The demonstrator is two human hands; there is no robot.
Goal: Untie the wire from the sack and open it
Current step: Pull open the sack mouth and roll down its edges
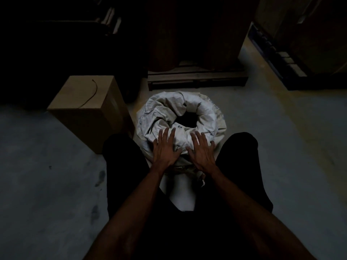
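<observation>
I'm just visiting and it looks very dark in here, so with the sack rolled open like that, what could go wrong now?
The sack stands upright with its mouth rolled down; if the left hand and right hand press unevenly on the near rim, it might tip. The loose wire on the cardboard box could slide off or get lost. Dim light hides the contents.

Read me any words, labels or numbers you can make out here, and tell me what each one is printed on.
"VA": upside-down letters on the sack's rolled rim, just beyond the left hand; the rest is folded under.
Faint print on the sack's far right rim: too blurred to read.
Cardboard box: no readable text.
</observation>
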